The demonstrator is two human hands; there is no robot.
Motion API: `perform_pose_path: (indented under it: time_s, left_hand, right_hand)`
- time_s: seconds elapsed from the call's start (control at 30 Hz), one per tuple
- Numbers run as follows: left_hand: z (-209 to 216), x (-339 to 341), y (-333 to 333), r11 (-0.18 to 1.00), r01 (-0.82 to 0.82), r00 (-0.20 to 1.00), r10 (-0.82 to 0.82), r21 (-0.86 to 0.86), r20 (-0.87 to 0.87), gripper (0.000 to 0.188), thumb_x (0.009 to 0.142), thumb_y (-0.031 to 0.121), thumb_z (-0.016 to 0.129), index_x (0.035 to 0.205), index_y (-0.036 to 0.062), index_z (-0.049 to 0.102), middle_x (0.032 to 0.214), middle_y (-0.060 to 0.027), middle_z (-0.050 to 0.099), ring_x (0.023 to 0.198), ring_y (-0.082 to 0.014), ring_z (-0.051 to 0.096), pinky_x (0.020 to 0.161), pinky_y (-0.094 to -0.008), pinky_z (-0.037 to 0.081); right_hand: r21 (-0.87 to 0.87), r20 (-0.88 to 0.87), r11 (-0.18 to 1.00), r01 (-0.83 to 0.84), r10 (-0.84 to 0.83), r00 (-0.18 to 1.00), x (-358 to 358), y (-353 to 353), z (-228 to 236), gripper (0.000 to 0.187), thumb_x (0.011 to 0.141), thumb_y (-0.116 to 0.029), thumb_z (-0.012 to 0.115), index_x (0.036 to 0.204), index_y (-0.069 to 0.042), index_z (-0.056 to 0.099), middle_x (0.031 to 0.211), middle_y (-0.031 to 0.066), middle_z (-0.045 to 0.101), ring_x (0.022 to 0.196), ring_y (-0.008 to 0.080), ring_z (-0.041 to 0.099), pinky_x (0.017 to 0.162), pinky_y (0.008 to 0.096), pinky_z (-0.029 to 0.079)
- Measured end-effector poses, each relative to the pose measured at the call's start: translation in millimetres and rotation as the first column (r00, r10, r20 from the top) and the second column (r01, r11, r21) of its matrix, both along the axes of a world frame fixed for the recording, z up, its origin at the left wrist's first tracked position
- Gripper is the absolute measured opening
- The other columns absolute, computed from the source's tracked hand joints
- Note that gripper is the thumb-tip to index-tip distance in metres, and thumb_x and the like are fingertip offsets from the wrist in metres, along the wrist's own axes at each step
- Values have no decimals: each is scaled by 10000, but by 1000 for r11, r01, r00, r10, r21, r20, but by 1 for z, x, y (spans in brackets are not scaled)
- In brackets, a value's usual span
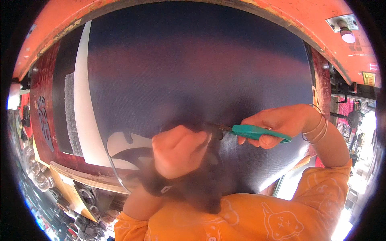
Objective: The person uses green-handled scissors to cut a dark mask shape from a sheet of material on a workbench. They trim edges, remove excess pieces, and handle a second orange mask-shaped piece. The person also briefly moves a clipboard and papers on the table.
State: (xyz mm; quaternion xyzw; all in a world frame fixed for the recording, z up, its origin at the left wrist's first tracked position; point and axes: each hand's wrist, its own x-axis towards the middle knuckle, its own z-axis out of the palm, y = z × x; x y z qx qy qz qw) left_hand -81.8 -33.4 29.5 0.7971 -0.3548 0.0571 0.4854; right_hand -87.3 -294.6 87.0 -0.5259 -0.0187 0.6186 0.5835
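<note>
The dark piece [201, 180] is at the person's front, below and around the left fist and over the near edge of the dark sheet [201, 80]; it is blurred, so its full outline cannot be told. The left hand [179, 152] has a tight grip, fingers curled in, seemingly on that piece. The right hand [277, 124] has a narrow grip around the green-handled tool [261, 131], whose thin metal end points left, close to the left fist; whether it touches the piece is too blurred to tell.

The step in hand seems to be working the tool's end at the piece. To do it well, I would keep the left grip firm and near the working spot, so the material stays taut, and keep those fingertips out of the tip's line. A light squeeze of the handle and short moves should suit better than 1 long push, and lifting the spot clear of the sheet would spare its surface.

Farther out, a pale curved shape [124, 143] lies left of the fist, then a white strip [86, 104] and a grey rough strip [72, 112] on the red-brown bench [42, 80]. An orange frame [48, 32] arches beyond.
</note>
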Motion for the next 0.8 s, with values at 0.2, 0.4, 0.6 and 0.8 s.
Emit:
perform_pose_path:
  time_s: [0.2,0.4,0.6,0.8]
  left_hand:
    - [-1,1,0,1000,14,1000,-14,-16,17,196,615,20,793,730,65,642,611,-65,580,501,-201,574,445,-279,435]
    - [-2,1,1,999,32,999,-30,-35,36,206,610,17,793,740,65,642,607,-57,578,504,-200,573,448,-275,433]
    - [-1,2,2,997,68,997,-67,-36,48,223,599,20,799,734,72,628,603,-52,575,499,-196,566,447,-272,424]
    - [1,3,2,994,72,996,-68,-86,51,241,584,12,801,709,81,607,598,-46,571,491,-190,556,435,-277,395]
  right_hand:
    - [-38,20,997,-67,68,998,4,0,0,719,802,-567,631,1164,37,487,828,-2,504,711,82,482,603,227,417]
    - [-47,44,998,-49,51,998,3,-1,-4,741,779,-605,633,1138,34,517,809,-6,511,716,81,485,605,228,416]
    - [-19,124,997,-72,73,990,5,2,-6,752,784,-618,615,1135,40,518,795,-3,518,718,89,488,606,238,419]
    - [-27,133,995,-100,103,986,9,9,-9,751,797,-614,599,1137,51,512,809,3,518,726,96,493,615,246,425]
